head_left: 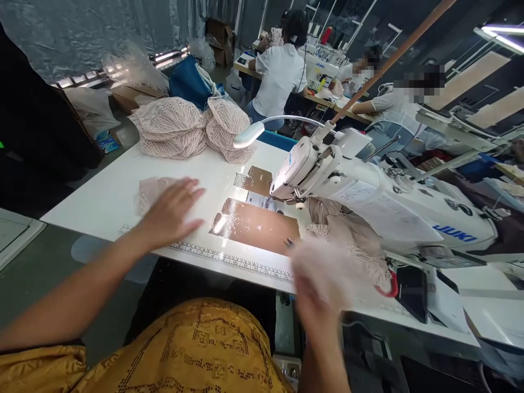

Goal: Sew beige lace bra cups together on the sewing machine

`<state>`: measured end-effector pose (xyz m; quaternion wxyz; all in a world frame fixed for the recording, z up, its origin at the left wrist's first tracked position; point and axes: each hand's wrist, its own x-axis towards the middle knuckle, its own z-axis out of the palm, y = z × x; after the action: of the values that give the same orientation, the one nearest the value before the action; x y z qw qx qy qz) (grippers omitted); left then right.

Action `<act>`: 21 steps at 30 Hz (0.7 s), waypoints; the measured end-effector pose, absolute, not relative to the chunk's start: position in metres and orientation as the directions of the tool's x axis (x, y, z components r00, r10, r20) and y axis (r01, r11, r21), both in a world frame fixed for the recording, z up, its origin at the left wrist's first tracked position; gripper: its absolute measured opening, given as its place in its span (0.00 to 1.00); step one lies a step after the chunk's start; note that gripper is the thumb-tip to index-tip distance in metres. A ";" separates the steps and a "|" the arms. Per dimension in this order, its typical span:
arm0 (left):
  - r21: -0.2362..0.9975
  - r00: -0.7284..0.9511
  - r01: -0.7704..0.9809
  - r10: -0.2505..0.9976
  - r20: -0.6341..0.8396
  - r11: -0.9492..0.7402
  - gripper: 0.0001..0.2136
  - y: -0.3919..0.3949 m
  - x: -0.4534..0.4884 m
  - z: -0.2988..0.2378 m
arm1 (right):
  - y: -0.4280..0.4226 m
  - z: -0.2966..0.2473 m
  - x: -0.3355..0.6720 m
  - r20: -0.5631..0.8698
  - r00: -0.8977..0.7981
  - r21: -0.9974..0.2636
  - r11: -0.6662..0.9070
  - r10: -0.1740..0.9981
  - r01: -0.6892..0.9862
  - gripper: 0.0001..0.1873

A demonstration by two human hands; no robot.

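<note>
My left hand [174, 210] is over the left part of the white sewing table [110, 191], fingers stretched out. Partly under it lies a small sheer beige fabric piece [149, 191]. My right hand [315, 300], smeared by motion, is at the table's front edge with a pale beige lace fabric piece [327, 267] in it. Dark pointed tips [289, 243] show just left of that fabric; whether my hand holds that tool I cannot tell. The sewing machine [295, 169] stands beyond, its needle area over brown taped plates [257, 224].
Stacked beige lace pieces [172, 128] sit at the table's back left. More beige fabric [339, 218] bunches beneath the machine arm. A phone [411, 295] lies at right near a red-handled item [388, 286]. A lamp [249, 135] overhangs the table. Other people work behind.
</note>
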<state>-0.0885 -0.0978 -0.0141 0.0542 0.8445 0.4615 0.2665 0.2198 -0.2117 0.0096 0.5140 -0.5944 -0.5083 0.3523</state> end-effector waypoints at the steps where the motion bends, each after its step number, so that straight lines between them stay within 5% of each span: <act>1: 0.445 0.533 0.634 0.774 0.341 -0.633 0.31 -0.109 -0.076 -0.007 | -0.208 0.001 0.205 0.102 0.016 -0.958 0.094 0.995 0.270 0.16; 3: 0.698 0.750 0.396 0.649 0.129 -0.597 0.35 -0.131 -0.051 0.003 | -0.203 -0.010 0.181 0.121 -0.282 -0.926 0.210 0.952 0.315 0.06; 5: 0.840 0.826 0.272 0.561 0.046 -0.469 0.26 -0.147 -0.034 0.004 | -0.200 -0.011 0.169 0.200 -0.383 -0.867 0.345 0.902 0.360 0.03; 8: 0.892 0.716 0.304 0.698 0.018 -0.334 0.12 -0.155 -0.036 -0.008 | -0.197 0.001 0.178 0.472 -0.194 -0.780 0.510 0.860 0.363 0.08; 12: 0.875 0.436 0.440 0.900 -0.009 -0.204 0.09 -0.153 -0.061 -0.021 | -0.195 0.010 0.201 0.677 0.149 -0.722 0.610 0.721 0.328 0.11; 14: 0.939 0.527 0.328 0.846 -0.086 -0.108 0.13 -0.155 -0.065 -0.019 | -0.194 0.007 0.203 0.596 0.199 -0.786 0.515 0.778 0.341 0.08; 17: 0.998 0.775 0.056 0.630 -0.047 0.005 0.16 -0.163 -0.056 -0.008 | -0.191 -0.004 0.191 0.188 -0.072 -0.937 0.201 0.979 0.285 0.03; 19: 0.998 0.828 -0.066 0.558 0.047 0.013 0.18 -0.167 -0.048 -0.001 | -0.190 -0.012 0.181 -0.041 -0.309 -0.983 0.016 0.950 0.181 0.04; 21: 0.997 0.805 -0.071 0.588 0.082 -0.041 0.27 -0.169 -0.042 0.003 | -0.192 -0.018 0.175 -0.120 -0.459 -0.992 -0.118 0.880 0.034 0.06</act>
<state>-0.0423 -0.1687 0.0028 0.6657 0.6778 0.1905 0.2474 0.1747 -0.1916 -0.0181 0.3346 -0.3984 -0.5735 0.6328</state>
